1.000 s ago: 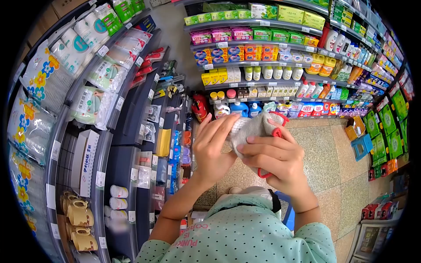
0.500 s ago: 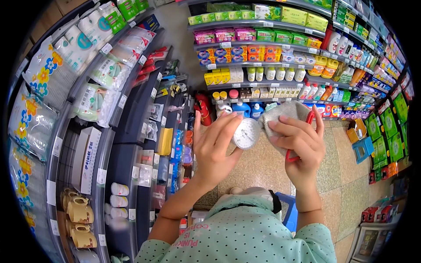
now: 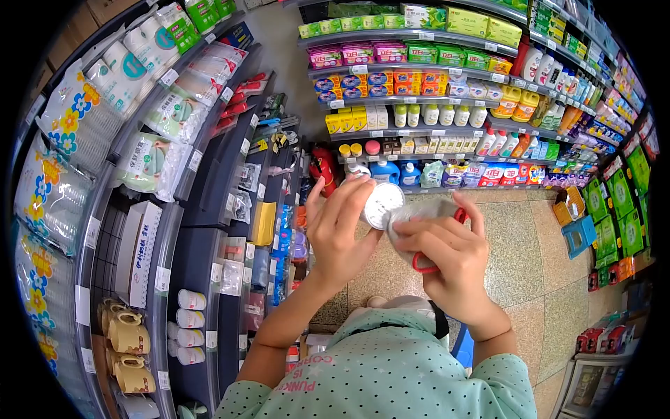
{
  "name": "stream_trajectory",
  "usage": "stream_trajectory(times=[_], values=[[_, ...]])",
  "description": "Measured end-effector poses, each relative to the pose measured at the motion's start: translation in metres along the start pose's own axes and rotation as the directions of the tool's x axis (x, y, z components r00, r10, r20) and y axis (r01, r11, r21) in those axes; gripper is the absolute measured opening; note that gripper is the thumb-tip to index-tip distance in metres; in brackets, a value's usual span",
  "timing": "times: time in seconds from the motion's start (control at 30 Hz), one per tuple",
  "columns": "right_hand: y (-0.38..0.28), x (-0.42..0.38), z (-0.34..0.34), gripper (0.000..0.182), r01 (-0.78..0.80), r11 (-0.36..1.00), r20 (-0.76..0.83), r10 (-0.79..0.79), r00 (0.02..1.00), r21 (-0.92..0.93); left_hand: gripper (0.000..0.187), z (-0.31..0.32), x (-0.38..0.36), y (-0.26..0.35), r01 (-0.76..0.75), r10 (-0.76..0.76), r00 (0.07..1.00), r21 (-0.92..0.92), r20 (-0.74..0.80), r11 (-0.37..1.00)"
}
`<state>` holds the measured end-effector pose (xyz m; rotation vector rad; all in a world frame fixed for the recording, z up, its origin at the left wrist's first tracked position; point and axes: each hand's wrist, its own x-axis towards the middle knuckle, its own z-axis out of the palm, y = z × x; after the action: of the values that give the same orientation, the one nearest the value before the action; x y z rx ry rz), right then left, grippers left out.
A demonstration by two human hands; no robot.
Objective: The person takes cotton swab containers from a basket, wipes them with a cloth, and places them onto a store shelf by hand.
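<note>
My left hand [image 3: 340, 230] grips a small white round canister [image 3: 383, 204], its circular end with faint dark marks facing me. In my right hand [image 3: 450, 255] is a grey cloth [image 3: 431, 209] with a red loop or edging [image 3: 423, 263]. The cloth's left edge touches the canister's right side. My right fingers press the cloth and are slightly blurred. Several similar white canisters [image 3: 190, 319] stand on the dark shelf at the lower left.
Left shelving holds beige mugs [image 3: 131, 339], wrapped packs [image 3: 150, 164] and a long white box [image 3: 137, 255]. Ahead, shelves carry soaps and detergents [image 3: 447, 115]. A red fire extinguisher [image 3: 322, 171] stands in the corner. A blue stool [image 3: 578, 236] is on the right.
My right hand has moved left and slightly down, bringing the cloth against the canister. My left hand has shifted the canister slightly up and left.
</note>
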<state>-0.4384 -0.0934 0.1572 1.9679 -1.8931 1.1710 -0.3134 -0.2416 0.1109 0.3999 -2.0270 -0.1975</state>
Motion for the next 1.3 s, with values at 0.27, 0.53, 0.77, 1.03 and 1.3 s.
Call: stream_trajectory(times=[0.27,0.53,0.77,1.03,1.3], values=[[0.015,-0.010,-0.001,0.028,-0.087,0.955,-0.189,0.145,0.971,0.284,0.069,-0.008,0.011,-0.008,0.221,-0.216,0.975,-0.217,0.048,0.951],[0.026,-0.013,0.007,0.037,-0.190,0.942,-0.260,0.264,0.929,0.278,0.070,-0.015,0.015,-0.011,0.469,-0.433,0.878,-0.554,0.206,0.687],[0.032,-0.010,0.023,0.034,-0.237,0.926,-0.265,0.317,0.911,0.294,0.061,-0.024,0.012,-0.003,0.543,-0.552,0.794,-0.705,0.255,0.456],[0.029,-0.001,0.037,0.031,-0.223,0.872,-0.287,0.369,0.884,0.436,0.072,-0.014,-0.001,0.001,0.444,-0.444,0.880,-0.623,0.169,0.644],[0.032,-0.002,0.060,0.029,-0.071,0.937,-0.409,0.217,0.887,0.343,0.066,-0.015,-0.005,0.000,0.437,-0.421,0.899,-0.325,0.122,0.838]])
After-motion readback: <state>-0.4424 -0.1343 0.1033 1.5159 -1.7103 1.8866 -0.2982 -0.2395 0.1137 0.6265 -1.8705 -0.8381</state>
